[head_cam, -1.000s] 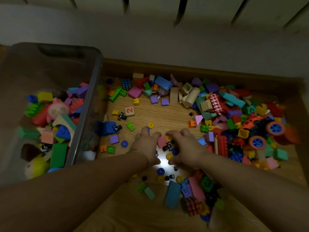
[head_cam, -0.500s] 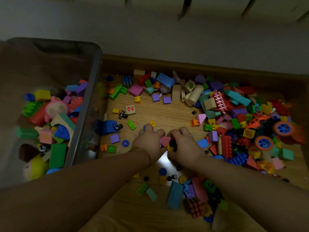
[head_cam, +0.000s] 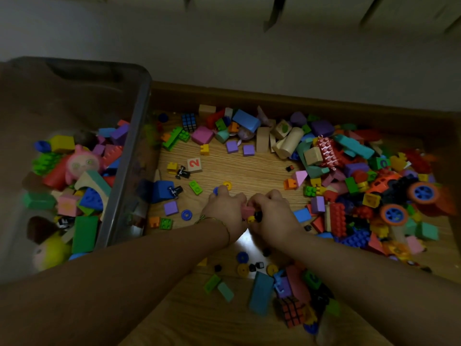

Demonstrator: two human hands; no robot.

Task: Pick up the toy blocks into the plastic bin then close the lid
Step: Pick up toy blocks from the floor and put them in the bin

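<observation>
Left hand (head_cam: pixel 225 208) and right hand (head_cam: pixel 274 213) clamp together on a small pink block (head_cam: pixel 248 210); loose bits may spill before reaching the clear plastic bin (head_cam: pixel 136 146).

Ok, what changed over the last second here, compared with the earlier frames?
The left hand and right hand drew together, curling round the pink block and the small yellow and black pieces that lay between them. The plastic bin and the loose blocks around them stayed put.
</observation>
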